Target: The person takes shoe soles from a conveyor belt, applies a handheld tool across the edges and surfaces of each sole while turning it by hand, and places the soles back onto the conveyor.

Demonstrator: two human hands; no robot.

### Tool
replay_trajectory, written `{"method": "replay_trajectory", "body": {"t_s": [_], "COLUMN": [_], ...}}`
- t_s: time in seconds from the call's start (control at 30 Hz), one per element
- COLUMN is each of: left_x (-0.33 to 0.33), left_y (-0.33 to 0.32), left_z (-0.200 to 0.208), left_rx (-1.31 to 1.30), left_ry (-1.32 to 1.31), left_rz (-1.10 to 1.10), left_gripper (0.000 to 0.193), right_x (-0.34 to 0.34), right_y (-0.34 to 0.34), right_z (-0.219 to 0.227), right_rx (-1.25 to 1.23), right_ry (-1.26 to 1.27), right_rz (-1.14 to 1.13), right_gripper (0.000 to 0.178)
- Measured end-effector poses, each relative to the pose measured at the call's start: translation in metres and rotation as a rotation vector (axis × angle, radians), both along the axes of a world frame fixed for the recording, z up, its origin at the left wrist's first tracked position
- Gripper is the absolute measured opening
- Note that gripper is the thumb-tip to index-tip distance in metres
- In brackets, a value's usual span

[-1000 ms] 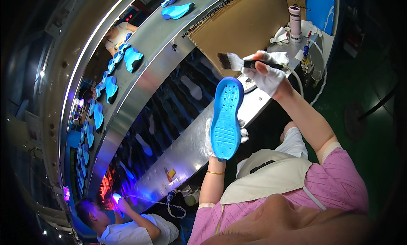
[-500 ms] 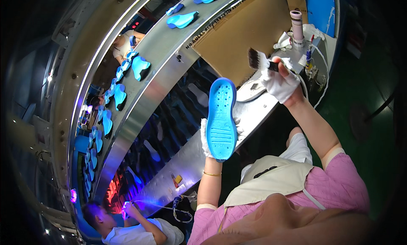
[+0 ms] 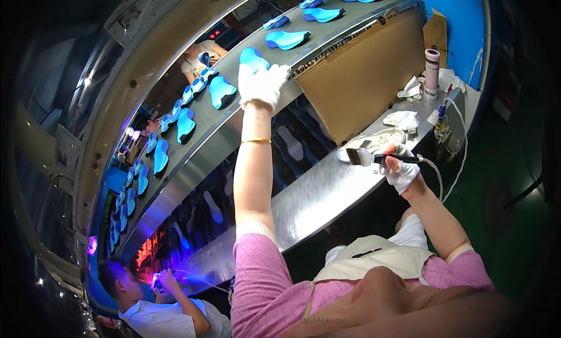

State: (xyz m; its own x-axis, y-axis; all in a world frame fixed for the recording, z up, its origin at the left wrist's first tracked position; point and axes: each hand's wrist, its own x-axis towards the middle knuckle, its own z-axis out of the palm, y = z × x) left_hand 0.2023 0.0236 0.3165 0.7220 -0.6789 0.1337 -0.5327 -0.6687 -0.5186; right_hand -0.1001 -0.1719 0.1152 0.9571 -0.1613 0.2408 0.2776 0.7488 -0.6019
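Touching a blue sole (image 3: 254, 58) above the belt (image 3: 365, 11), gripping a brush (image 3: 367, 157) beside the dish (image 3: 342, 151)

The left hand (image 3: 263, 85), in a white glove, is at the belt's near edge and covers the near end of the sole; its fingers are partly hidden, so whether it grasps the sole or has let go, I cannot tell. The sole's far end shows beyond the glove, over the belt. Another blue sole (image 3: 221, 92) lies just left of the hand, while a bare strip of belt opens on the right before the next sole (image 3: 286, 40). The cardboard sheet (image 3: 362, 75) begins close by the hand's right side, leaving little room there. The left forearm crosses the belt's metal rim and the dark gap between belt and bench (image 3: 310, 192).

The right hand (image 3: 400, 169), its fingers closed around the brush's black handle, is by the bench's near edge. The bristles point left, over the near side of the oval dish. A crumpled white cloth (image 3: 401, 121) sits at the dish's far right; farther off stand a pink bottle (image 3: 432, 75) and, next to it, a white glove (image 3: 410, 89). Left of the dish, the bench runs bare toward the near left, with wide open space between the two arms.
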Motion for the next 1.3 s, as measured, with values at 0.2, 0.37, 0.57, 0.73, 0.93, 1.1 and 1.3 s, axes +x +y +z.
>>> {"method": "replay_trajectory", "body": {"t_s": [0.2, 0.37, 0.57, 0.73, 0.93, 1.1, 1.3], "left_x": [0.037, 0.06, 0.015, -0.078, -0.156, -0.177, -0.231], "left_y": [0.044, 0.118, 0.135, 0.151, 0.158, 0.121, 0.089], "left_z": [-0.007, 0.007, -0.016, -0.002, 0.015, -0.095, -0.222], "left_rx": [-0.958, -0.65, -0.827, -1.382, -2.366, -2.321, -2.444], "left_ry": [-0.351, -0.078, -0.253, -0.009, 0.561, 1.451, 2.377], "left_rz": [-0.406, 0.338, 0.18, -0.356, -0.788, -0.546, -0.401], "left_gripper": [0.05, 0.041, 0.032, 0.025, 0.046, 0.064, 0.075], "right_x": [0.004, 0.01, 0.013, 0.015, 0.017, 0.013, 0.003], "right_y": [-0.003, 0.01, 0.008, 0.004, 0.007, 0.024, 0.033], "right_z": [-0.003, -0.006, -0.014, -0.023, -0.024, -0.025, -0.029], "right_rx": [-0.271, -0.347, -0.414, -0.62, -0.538, -0.537, -0.617], "right_ry": [0.108, 0.126, 0.135, 0.115, 0.178, 0.142, 0.149], "right_rz": [-0.162, -0.155, -0.161, -0.23, -0.299, -0.234, -0.165], "right_gripper": [0.018, 0.019, 0.019, 0.021, 0.015, 0.021, 0.024]}}
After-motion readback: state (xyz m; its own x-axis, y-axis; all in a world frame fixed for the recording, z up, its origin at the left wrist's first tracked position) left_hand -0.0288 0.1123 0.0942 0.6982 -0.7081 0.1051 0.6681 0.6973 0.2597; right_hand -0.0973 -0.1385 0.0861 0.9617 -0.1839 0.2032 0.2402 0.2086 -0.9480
